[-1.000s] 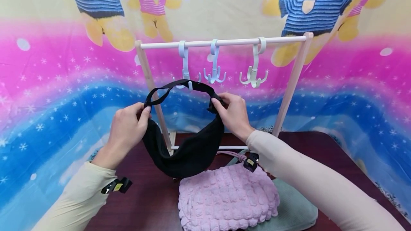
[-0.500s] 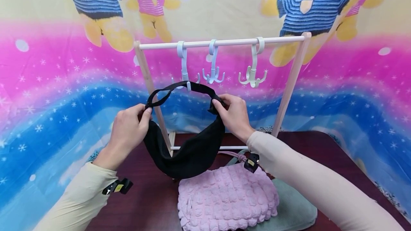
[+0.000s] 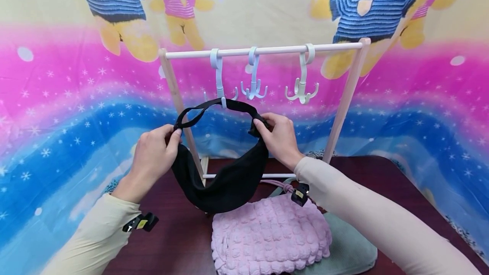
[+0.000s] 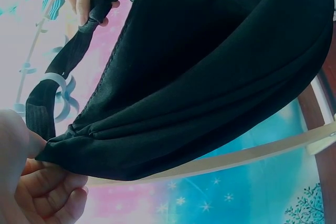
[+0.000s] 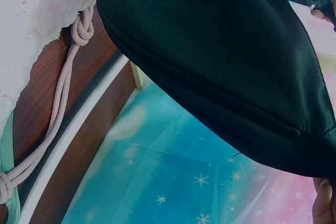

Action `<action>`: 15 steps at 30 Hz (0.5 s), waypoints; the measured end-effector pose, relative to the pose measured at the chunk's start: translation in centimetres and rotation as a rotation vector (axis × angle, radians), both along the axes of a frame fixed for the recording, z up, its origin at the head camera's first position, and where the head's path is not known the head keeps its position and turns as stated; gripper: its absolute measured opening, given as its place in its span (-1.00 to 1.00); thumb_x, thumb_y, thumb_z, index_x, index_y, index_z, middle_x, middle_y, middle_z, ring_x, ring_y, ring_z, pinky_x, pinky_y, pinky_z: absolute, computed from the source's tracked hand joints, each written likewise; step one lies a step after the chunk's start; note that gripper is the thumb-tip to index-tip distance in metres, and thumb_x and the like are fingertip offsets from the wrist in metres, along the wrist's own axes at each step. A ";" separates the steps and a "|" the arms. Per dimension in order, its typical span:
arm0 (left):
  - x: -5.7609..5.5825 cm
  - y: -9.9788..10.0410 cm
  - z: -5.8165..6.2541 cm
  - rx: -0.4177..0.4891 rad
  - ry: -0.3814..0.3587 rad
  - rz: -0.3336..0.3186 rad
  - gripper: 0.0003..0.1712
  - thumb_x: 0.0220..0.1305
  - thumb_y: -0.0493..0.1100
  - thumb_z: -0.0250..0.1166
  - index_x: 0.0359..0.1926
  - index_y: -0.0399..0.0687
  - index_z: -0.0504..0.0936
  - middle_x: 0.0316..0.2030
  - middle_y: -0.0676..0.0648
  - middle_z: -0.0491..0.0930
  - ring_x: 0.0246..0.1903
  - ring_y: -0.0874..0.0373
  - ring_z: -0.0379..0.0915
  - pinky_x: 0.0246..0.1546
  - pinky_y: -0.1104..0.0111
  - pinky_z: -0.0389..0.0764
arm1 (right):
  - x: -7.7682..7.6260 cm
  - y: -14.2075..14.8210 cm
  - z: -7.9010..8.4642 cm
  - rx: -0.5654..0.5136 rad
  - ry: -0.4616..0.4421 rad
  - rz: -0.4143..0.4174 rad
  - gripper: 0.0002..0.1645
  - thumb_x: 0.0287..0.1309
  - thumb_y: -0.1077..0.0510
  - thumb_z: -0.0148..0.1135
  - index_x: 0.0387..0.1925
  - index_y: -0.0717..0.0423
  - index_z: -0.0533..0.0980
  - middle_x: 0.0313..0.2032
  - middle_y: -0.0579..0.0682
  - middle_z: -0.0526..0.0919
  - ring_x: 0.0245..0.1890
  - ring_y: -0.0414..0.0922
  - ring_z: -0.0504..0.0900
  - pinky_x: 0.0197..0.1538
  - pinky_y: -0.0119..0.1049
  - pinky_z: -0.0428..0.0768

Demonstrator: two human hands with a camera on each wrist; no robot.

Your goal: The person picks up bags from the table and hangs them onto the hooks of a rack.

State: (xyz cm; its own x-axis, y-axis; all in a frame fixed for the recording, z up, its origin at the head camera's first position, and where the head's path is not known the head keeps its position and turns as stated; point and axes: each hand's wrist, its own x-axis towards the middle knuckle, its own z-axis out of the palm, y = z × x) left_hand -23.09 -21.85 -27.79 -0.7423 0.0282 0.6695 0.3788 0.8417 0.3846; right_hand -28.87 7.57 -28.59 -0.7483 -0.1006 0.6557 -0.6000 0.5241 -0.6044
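Both hands hold a black shoulder bag (image 3: 225, 186) up in front of a small wooden rack. My left hand (image 3: 154, 150) pinches the left end of its strap (image 3: 240, 106), where strap meets body. At the opposite end my right hand (image 3: 278, 137) grips the strap joint between thumb and fingers. The top of the strap loop lies at the left hook (image 3: 219, 75), and one white prong shows in front of the black band. In the left wrist view, the prong (image 4: 65, 85) curves round the strap. The bag's body sags below, its opening facing up.
A pink puffy bag (image 3: 271, 237) lies on the dark red table (image 3: 164, 245), partly over a grey-green bag (image 3: 351, 245). Two more hooks, a middle one (image 3: 254, 75) and a right one (image 3: 302, 79), hang from the rack's rod (image 3: 332, 48). A printed cloth backdrop (image 3: 76, 96) stands behind.
The strap's top has sunk slightly against the left hook's prong. Both hands have shifted a little to the right and down, still gripping the bag.
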 end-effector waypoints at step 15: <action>-0.1 0.2 -0.4 -0.002 -0.029 -0.013 -0.66 0.53 -0.12 0.11 -0.40 -0.14 0.63 -0.61 -0.09 0.56 -0.63 0.10 0.29 -0.58 0.29 0.28 | 0.1 0.1 -0.4 0.012 -0.043 0.016 -0.71 0.39 0.09 0.25 -0.02 0.21 0.66 -0.14 0.14 0.80 -0.21 -0.04 0.78 -0.09 -0.10 0.71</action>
State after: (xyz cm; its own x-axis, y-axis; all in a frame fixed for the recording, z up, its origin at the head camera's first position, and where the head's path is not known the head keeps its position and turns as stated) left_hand -23.20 -21.62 -28.22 -0.7610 0.0396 0.6476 0.3789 0.8374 0.3940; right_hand -28.73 7.72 -29.03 -0.7738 -0.1204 0.6219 -0.5821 0.5223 -0.6232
